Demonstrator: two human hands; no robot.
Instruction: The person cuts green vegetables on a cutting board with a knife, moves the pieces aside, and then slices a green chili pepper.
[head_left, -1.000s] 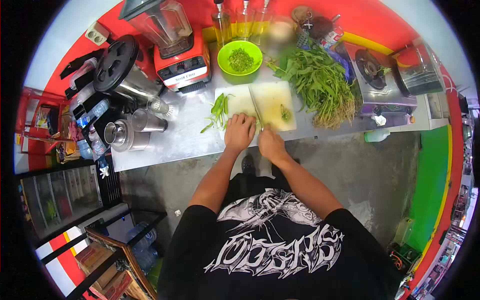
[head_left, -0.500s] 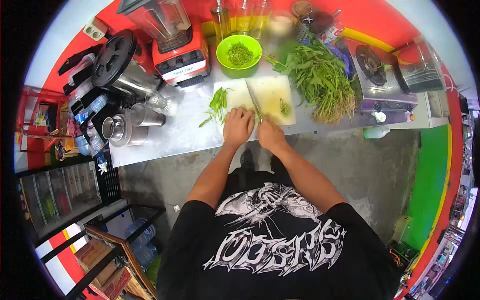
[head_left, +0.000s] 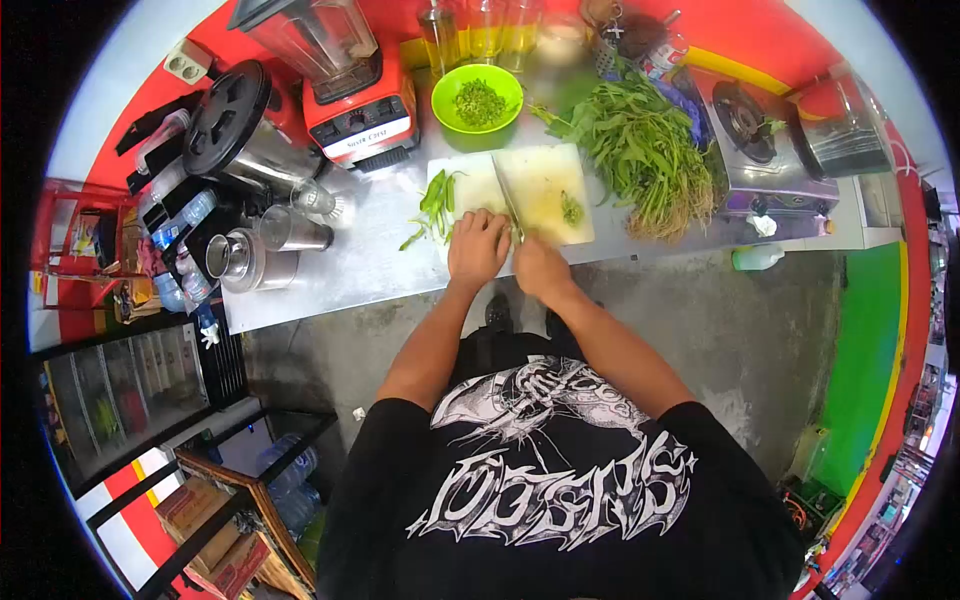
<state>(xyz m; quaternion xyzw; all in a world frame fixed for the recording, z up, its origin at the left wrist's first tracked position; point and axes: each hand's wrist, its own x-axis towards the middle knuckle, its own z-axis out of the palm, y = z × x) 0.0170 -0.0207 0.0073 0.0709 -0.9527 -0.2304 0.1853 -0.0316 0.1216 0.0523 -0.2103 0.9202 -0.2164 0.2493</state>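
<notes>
My right hand (head_left: 542, 268) is closed round the handle of a knife (head_left: 504, 187), its blade pointing away from me over the white cutting board (head_left: 545, 165). Left of the blade, my left hand (head_left: 479, 245) presses down with bent fingers on green chillies (head_left: 437, 203), whose long ends stick out past the board's left edge. A small heap of chopped green bits (head_left: 571, 208) lies on the board right of the knife. Behind the board stands a bright green bowl (head_left: 449, 117) with chopped green pieces (head_left: 480, 104) in it.
A large bunch of leafy greens (head_left: 640, 145) with roots lies right of the board. A red blender (head_left: 362, 117) stands behind to the left, near metal cups (head_left: 255, 262). At the right is a gas stove (head_left: 745, 125). Glass bottles (head_left: 486, 30) line the wall.
The whole view has shifted slightly. Both hands stay in nearly the same place on the board, and the knife remains in my right hand.
</notes>
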